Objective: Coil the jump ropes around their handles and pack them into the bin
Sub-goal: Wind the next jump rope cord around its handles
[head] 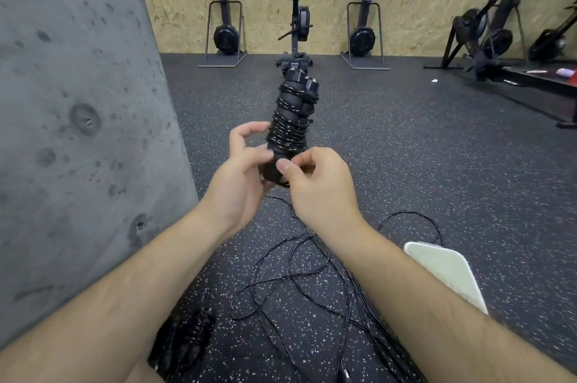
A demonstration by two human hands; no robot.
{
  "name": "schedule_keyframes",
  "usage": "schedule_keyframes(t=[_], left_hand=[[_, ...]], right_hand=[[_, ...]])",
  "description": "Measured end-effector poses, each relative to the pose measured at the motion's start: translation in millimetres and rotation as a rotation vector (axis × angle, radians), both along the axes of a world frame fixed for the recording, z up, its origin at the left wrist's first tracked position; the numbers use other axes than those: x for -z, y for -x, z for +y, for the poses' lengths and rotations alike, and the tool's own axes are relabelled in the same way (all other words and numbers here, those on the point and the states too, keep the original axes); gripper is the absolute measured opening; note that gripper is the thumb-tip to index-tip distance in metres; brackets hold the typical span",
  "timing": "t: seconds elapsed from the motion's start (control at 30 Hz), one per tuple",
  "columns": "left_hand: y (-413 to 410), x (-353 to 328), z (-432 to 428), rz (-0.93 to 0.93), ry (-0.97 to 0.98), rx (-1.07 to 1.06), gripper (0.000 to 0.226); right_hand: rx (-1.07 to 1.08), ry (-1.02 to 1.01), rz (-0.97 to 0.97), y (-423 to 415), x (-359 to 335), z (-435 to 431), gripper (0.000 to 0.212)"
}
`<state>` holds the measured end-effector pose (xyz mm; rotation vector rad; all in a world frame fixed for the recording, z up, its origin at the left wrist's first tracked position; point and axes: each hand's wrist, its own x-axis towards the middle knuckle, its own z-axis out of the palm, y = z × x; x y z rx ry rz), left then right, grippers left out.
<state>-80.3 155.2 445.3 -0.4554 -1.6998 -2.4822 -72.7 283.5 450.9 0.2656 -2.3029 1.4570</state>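
A pair of black jump-rope handles [295, 111] stands upright in front of me, with black speckled cord wound tightly around them. My left hand [242, 170] grips the lower end of the handles from the left. My right hand [315, 182] pinches the cord at the bottom of the coil. Loose black rope [296, 276] lies tangled on the floor below my arms. Another coiled black rope bundle [187, 342] lies on the floor at the lower left. A pale bin [449, 273] shows its rim to the right of my right forearm.
A grey concrete wall [71, 132] rises close on my left. Black exercise machines [295, 26] stand along the far plywood wall, more at the far right [487, 36]. The floor is dark speckled rubber [406, 139].
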Motion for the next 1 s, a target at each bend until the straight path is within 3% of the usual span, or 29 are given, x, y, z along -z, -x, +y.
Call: schedule_keyframes(t=[0.03,0.13,0.27,0.43,0.57,0.73,0.9,1.0], left_hand=[[3,-1,-3,-0.030,-0.006,-0.015,0.038],[11,-5,-14,-0.108,0.047,-0.052,0.055],[17,-10,-28,-0.145,0.141,0.056,0.040],[23,-10,-27,-0.194,0.095,0.024,0.082],[26,-5,-19,-0.172,0.092,0.006,0.057],[20,5,-3,-0.142,0.138,-0.109,0.073],[21,-6,-29,-0.102,0.054,0.062,0.048],[25,-10,-35,-0.141,0.022,0.042,0.041]], right_hand=[[-0.020,-0.028,0.001,0,0,-1,0.021],[-0.100,-0.071,0.019,-1,0,-2,0.020],[-0.165,-0.055,-0.048,0,3,-5,0.020],[-0.241,0.149,-0.195,1,1,-6,0.034],[-0.302,0.114,-0.269,-1,-2,-4,0.040],[-0.140,0.140,-0.353,4,8,-3,0.038],[-0.268,0.111,-0.399,11,3,14,0.041],[-0.324,0.092,-0.441,10,9,13,0.045]])
